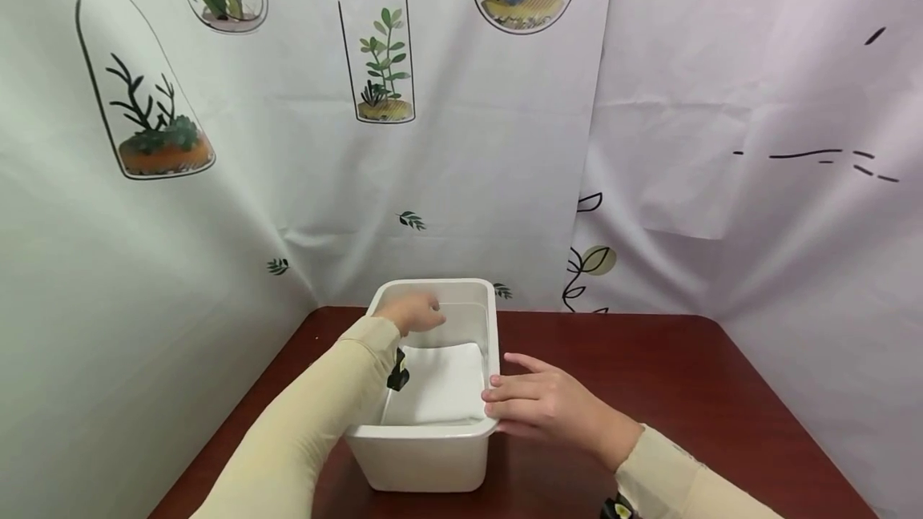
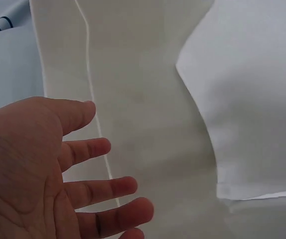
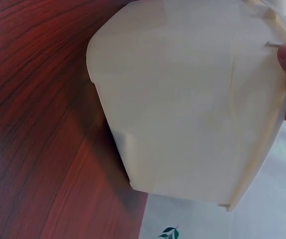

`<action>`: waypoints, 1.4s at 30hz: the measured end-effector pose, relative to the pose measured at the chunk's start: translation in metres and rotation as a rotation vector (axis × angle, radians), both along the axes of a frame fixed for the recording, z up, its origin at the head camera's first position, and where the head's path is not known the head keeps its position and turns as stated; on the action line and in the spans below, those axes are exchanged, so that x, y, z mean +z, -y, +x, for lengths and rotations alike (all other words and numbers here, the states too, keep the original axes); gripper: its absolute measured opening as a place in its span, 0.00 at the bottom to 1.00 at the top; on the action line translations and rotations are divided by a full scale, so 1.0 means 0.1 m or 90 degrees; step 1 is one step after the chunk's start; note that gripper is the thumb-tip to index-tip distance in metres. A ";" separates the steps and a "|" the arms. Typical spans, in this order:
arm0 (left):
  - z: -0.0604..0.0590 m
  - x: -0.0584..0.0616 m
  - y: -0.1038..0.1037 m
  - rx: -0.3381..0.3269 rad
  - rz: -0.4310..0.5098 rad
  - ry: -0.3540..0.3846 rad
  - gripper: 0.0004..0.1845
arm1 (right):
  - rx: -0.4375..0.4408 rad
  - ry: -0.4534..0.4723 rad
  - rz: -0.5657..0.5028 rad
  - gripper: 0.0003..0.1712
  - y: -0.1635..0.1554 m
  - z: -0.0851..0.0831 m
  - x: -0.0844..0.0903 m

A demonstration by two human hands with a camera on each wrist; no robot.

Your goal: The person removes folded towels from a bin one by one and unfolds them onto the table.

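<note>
white bin sits between both hands (right hand touches its rim).

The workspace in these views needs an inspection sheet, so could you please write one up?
Surface: dark red wooden table, bare where visible.
Job's things: white plastic bin stands on the table; a folded white cloth lies flat inside it.
Clutter: nothing seen.
Grippers: left hand reaches into the far end of the bin, fingers spread and holding nothing; right hand rests straight fingers against the bin's right rim.
Cables: nothing seen; a small black item sits on each wrist, too unclear to identify.
Surroundings: white backdrop sheets printed with plants in jars hang behind and at both sides.
</note>
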State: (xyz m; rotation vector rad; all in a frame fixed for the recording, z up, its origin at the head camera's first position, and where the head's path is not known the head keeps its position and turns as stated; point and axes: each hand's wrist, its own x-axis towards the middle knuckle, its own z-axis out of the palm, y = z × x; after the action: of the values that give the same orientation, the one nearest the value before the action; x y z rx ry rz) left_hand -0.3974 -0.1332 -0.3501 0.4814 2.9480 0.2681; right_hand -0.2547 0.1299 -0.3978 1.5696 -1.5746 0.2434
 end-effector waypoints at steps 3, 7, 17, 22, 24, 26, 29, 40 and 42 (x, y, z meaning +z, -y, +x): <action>-0.06 -0.09 0.02 -0.001 -0.006 0.037 0.13 | 0.001 -0.003 -0.004 0.11 -0.01 0.00 -0.01; -0.19 -0.24 0.07 -0.015 -0.038 0.049 0.10 | 0.006 -0.013 -0.010 0.10 -0.01 0.00 -0.02; -0.33 -0.39 0.07 -0.029 -0.109 0.009 0.11 | 0.005 -0.030 -0.014 0.10 0.00 0.00 -0.02; -0.30 -0.47 -0.02 -0.050 -0.219 0.032 0.15 | 0.001 -0.037 -0.012 0.10 -0.02 0.00 -0.01; -0.28 -0.51 -0.05 -0.057 -0.249 0.058 0.17 | -0.001 -0.036 -0.012 0.10 -0.02 0.00 -0.02; -0.24 -0.55 -0.06 -0.060 -0.269 0.069 0.16 | -0.002 -0.034 -0.013 0.10 -0.02 0.00 -0.02; -0.20 -0.61 -0.07 -0.063 -0.304 0.063 0.13 | -0.001 -0.030 -0.014 0.10 -0.02 0.00 -0.03; -0.21 -0.74 -0.08 -0.041 -0.341 0.055 0.14 | -0.010 -0.038 -0.012 0.11 -0.02 -0.01 -0.05; -0.22 -0.75 -0.08 -0.027 -0.333 0.061 0.14 | -0.009 -0.038 -0.011 0.11 -0.02 -0.01 -0.05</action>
State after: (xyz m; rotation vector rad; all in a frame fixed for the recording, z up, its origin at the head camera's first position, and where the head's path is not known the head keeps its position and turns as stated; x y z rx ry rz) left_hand -0.4199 -0.1255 -0.4250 0.4366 2.7508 -0.4615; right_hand -0.2558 0.1316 -0.4031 1.5384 -1.5339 0.1995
